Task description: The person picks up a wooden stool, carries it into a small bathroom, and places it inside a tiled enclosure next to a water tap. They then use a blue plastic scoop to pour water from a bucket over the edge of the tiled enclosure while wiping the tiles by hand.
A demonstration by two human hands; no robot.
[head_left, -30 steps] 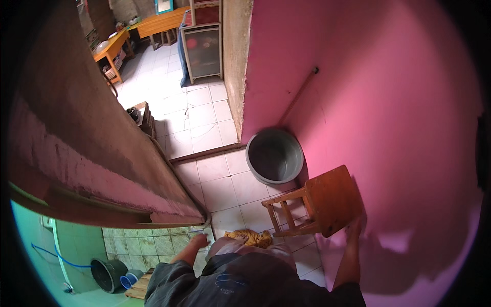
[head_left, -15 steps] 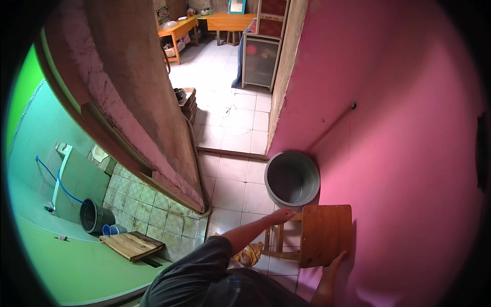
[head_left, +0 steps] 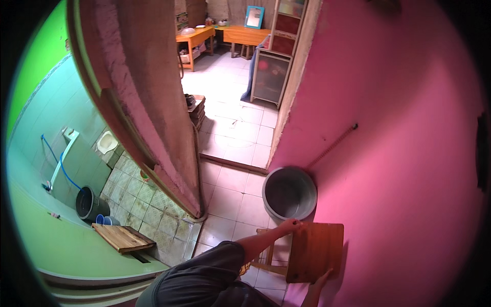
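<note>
Leftmost, at about nine o'clock, a thin blue hose (head_left: 63, 166) runs down the teal wall to a dark bucket (head_left: 101, 205), with a small blue container (head_left: 100, 219) just beside it. A white squat toilet (head_left: 108, 143) sits at nine o'clock, and a slatted wooden board (head_left: 120, 237) lies at eight. Towards eleven, beyond a brown partition wall (head_left: 146, 61), stands one yellow-orange table; at twelve another orange table (head_left: 240, 35) bears a mirror (head_left: 254, 17) in a turquoise frame. A glass-fronted cabinet (head_left: 271, 77) stands between twelve and one. Between four and five, a round grey tub (head_left: 266, 197) rests on the floor near the pink wall (head_left: 399, 153). At five o'clock the left hand (head_left: 290, 225) touches the upper left corner of the wooden stool (head_left: 317, 253); I cannot tell how tightly its grip is closed. The stool is also at five o'clock, its seat facing up towards the view and its legs showing to the left. Further out at five, the right hand (head_left: 322, 278) has its grip around the seat's near edge.
</note>
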